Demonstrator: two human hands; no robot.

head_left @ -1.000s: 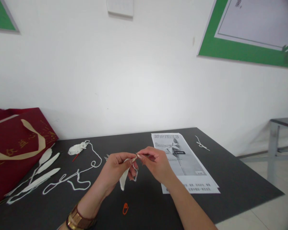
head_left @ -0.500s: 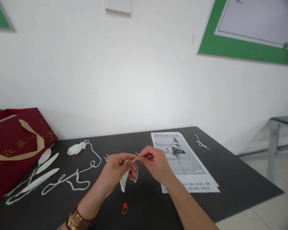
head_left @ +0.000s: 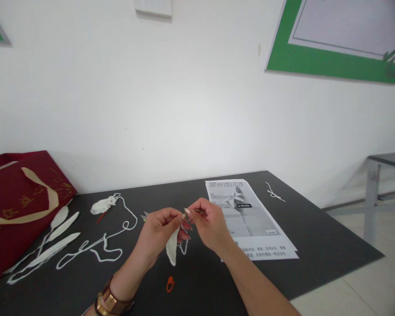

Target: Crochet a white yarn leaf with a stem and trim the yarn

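My left hand (head_left: 160,228) pinches a white crocheted petal-shaped piece (head_left: 172,251), whose pointed end hangs below the fingers. Beside it dangles a loop of white yarn (head_left: 184,249). My right hand (head_left: 210,226) meets the left at the top edge of the piece, its thumb and forefinger closed on a thin needle-like tool (head_left: 199,211); mostly hidden by the fingers, its exact kind cannot be made out. On the table below the hands lies an orange stitch marker (head_left: 170,284). Scissor tips (head_left: 145,217) poke out behind my left hand.
A ball of white yarn (head_left: 102,205) trails a long strand across the black table (head_left: 197,294), with a red stick (head_left: 101,217) beside it. White petal pieces (head_left: 63,226) lie near a dark red bag (head_left: 26,184). Printed sheets (head_left: 263,245) and a yarn scrap (head_left: 275,193) are at right.
The hanging petal piece has swung slightly to the right and shows more of its face. My right fingers have shifted a little, and the tool's pale tip shows less. The view has shifted slightly.
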